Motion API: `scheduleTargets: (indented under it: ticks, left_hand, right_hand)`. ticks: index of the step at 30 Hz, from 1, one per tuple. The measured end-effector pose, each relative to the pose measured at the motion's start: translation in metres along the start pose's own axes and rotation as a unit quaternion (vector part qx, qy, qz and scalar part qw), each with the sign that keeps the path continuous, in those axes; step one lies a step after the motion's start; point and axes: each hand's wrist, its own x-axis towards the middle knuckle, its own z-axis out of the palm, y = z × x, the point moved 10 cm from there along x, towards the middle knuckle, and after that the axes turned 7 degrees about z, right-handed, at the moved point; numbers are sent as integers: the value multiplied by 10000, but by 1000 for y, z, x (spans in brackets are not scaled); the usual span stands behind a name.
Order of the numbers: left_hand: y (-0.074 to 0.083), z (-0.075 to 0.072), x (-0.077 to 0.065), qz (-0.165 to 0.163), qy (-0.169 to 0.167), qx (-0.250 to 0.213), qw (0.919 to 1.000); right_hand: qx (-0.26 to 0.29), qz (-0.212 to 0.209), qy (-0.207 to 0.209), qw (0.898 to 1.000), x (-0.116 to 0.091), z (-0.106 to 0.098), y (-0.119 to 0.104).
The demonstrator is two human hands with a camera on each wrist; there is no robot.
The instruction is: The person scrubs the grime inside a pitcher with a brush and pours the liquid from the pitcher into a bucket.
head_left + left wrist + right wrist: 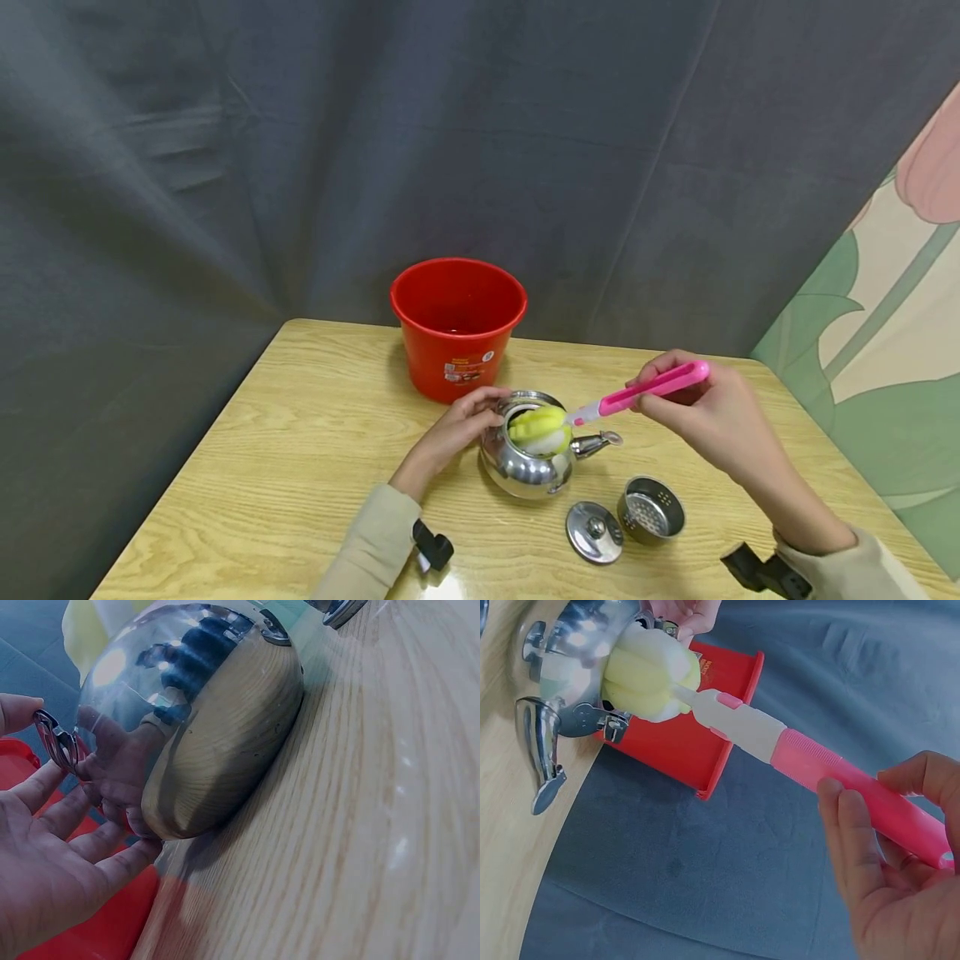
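Observation:
A shiny steel teapot [525, 467] stands on the table with its top uncovered and its spout pointing right. My left hand [467, 421] holds it at the left side, thumb at a metal bracket [58, 741] by the rim and fingers along its wall. My right hand [701, 408] grips the pink handle [855, 787] of a sponge brush. The brush slants down to the left, and its yellow-and-white sponge head [649, 675] sits in the teapot's mouth, partly below the rim. The inside of the teapot is mostly hidden by the sponge.
A red bucket [459, 333] stands behind the teapot, near the table's back edge. In front and to the right lie a round steel lid [588, 543] with a knob and a perforated steel strainer cup [633, 521]. A dark curtain [480, 142] hangs behind the wooden table [285, 450].

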Motion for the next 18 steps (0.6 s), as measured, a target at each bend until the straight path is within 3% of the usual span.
scheduleTargets:
  ticks: [18]
  left_hand:
    - [2, -1, -1, 52, 25, 52, 10000]
  right_hand:
    - [-196, 37, -1134, 9934, 19, 33, -7]
